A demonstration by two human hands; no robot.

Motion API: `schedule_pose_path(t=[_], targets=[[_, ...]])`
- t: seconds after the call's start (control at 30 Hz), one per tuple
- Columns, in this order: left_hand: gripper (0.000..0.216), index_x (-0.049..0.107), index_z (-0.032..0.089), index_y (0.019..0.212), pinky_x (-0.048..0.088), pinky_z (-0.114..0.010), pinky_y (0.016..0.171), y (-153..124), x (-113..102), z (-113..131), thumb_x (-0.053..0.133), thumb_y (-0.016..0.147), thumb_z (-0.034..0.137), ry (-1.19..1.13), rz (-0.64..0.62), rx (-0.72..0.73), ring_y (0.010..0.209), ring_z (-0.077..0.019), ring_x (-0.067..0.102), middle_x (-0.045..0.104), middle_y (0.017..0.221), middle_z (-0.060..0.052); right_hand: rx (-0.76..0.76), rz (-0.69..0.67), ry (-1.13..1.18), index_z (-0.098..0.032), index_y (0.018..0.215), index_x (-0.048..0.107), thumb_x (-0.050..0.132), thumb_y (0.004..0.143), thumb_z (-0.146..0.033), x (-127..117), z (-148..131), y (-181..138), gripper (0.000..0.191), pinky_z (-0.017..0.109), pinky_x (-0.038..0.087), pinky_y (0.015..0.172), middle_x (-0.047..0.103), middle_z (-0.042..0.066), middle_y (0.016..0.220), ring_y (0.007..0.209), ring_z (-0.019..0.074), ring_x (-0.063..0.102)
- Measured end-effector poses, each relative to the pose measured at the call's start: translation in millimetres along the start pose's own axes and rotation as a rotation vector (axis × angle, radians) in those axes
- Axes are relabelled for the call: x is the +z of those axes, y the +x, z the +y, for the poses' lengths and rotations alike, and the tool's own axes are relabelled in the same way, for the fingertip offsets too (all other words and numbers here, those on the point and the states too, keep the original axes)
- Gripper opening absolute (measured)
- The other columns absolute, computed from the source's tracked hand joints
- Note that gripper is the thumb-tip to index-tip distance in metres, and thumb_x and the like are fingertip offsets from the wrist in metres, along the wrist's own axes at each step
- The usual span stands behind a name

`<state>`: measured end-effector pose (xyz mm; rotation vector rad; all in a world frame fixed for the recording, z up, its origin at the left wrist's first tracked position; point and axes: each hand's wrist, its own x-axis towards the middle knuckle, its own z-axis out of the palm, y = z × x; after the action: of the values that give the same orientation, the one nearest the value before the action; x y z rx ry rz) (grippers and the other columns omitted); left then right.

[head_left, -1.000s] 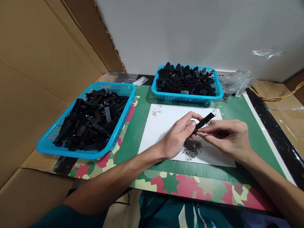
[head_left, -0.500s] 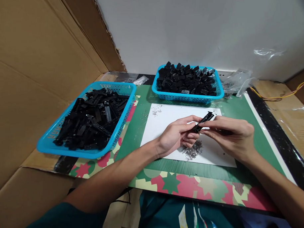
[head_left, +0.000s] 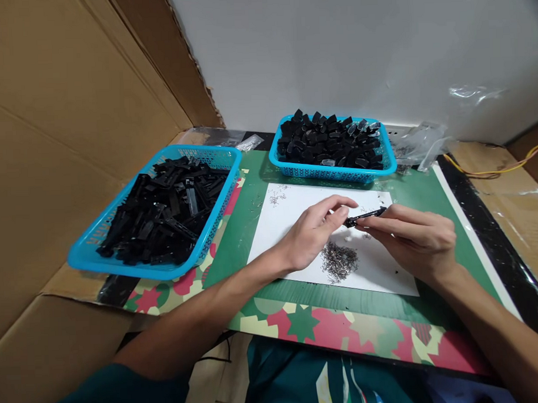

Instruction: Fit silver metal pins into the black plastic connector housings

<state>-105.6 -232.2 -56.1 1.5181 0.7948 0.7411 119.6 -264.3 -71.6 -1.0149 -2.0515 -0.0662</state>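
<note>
My right hand [head_left: 414,234] grips a slim black plastic part [head_left: 367,217] between thumb and fingers, above the white sheet [head_left: 270,237]. At the part's left end is my left hand [head_left: 316,229], its thumb and fingers apart. Whether the left thumb still touches that end I cannot tell. Below the hands lies a heap of tiny metal pieces [head_left: 339,262], like small springs or pins. A few more metal bits [head_left: 276,196] are scattered at the sheet's far left corner.
A blue basket [head_left: 134,271] of long black plastic parts [head_left: 163,211] stands at the left. Another blue basket [head_left: 334,173], full of short black pieces [head_left: 324,141], is at the back by the wall. Plastic bags [head_left: 419,146] and a yellow cable [head_left: 484,173] lie at the back right.
My left hand has loosened its hold, with its fingers straightened. In my right hand the black part has turned flatter. The metal heap shows more fully.
</note>
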Motion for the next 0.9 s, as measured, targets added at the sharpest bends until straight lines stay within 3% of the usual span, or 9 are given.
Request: schedule_pose_path(t=[0.07, 0.17, 0.3, 0.43, 0.63, 0.77, 0.9], targets=[[0.036, 0.067, 0.019, 0.122, 0.046, -0.032, 0.083, -0.3, -3.8, 2.0, 0.062, 0.099, 0.046, 0.232, 0.084, 0.134, 0.095, -0.0200, 0.058, 0.067, 0.115, -0.008, 0.001, -0.010, -0.036, -0.027, 0.094, 0.084, 0.072, 0.096, -0.019, 0.1, 3.6, -0.2, 0.015, 0.026, 0.043, 0.047, 0.070, 0.000, 0.066, 0.052, 0.0113, 0.060], [0.035, 0.069, 0.019, 0.111, 0.049, -0.034, 0.086, 0.7, -8.4, -0.3, 0.079, 0.087, 0.041, 0.431, 0.138, 0.237, 0.096, -0.0214, 0.061, 0.071, 0.112, -0.007, 0.016, -0.040, -0.021, -0.025, 0.096, 0.084, 0.070, 0.098, -0.021, 1.8, 9.6, -1.6, 0.015, 0.026, 0.045, 0.048, 0.073, 0.002, 0.071, 0.054, 0.0122, 0.063], [0.020, 0.075, 0.018, 0.103, 0.053, -0.035, 0.085, 3.0, -9.9, -10.5, 0.076, 0.090, 0.033, 0.513, 0.135, 0.310, 0.093, -0.0208, 0.067, 0.076, 0.103, -0.007, 0.040, -0.059, 0.036, -0.024, 0.095, 0.084, 0.069, 0.099, -0.023, 6.1, 14.0, -4.4, 0.015, 0.027, 0.045, 0.050, 0.071, 0.002, 0.070, 0.055, 0.0122, 0.062], [0.019, 0.079, 0.016, 0.107, 0.056, -0.038, 0.088, 2.6, -7.5, -16.8, 0.074, 0.092, 0.027, 0.549, 0.158, 0.373, 0.099, -0.0229, 0.072, 0.080, 0.105, -0.010, 0.071, -0.066, 0.101, -0.024, 0.094, 0.084, 0.070, 0.099, -0.025, 8.1, 12.6, -2.9, 0.015, 0.027, 0.042, 0.050, 0.067, 0.001, 0.067, 0.053, 0.0122, 0.057], [0.019, 0.081, 0.014, 0.105, 0.060, -0.040, 0.084, 0.8, -3.0, -20.7, 0.073, 0.091, 0.024, 0.550, 0.198, 0.338, 0.089, -0.0227, 0.074, 0.081, 0.101, -0.011, 0.131, -0.207, 0.222, -0.020, 0.102, 0.081, 0.066, 0.100, -0.025, 1.1, 10.5, 10.3, 0.016, 0.027, 0.043, 0.050, 0.068, 0.003, 0.075, 0.054, 0.0120, 0.055], [0.020, 0.081, 0.012, 0.106, 0.061, -0.039, 0.081, 2.4, -0.9, -26.6, 0.072, 0.090, 0.020, 0.559, 0.208, 0.320, 0.086, -0.0223, 0.074, 0.081, 0.098, -0.011, 0.088, -0.223, 0.145, -0.021, 0.111, 0.078, 0.059, 0.102, -0.018, -0.1, 16.9, 15.0, 0.021, 0.032, 0.055, 0.069, 0.074, 0.008, 0.092, 0.077, 0.0192, 0.068], [0.019, 0.081, 0.013, 0.105, 0.062, -0.038, 0.082, 4.2, 0.0, -30.7, 0.071, 0.089, 0.017, 0.584, 0.224, 0.334, 0.087, -0.0215, 0.075, 0.081, 0.099, -0.010, 0.080, -0.102, 0.090, -0.027, 0.104, 0.078, 0.062, 0.101, -0.017, 2.8, 17.8, 15.2, 0.020, 0.040, 0.058, 0.084, 0.079, 0.007, 0.106, 0.096, 0.0246, 0.073]])
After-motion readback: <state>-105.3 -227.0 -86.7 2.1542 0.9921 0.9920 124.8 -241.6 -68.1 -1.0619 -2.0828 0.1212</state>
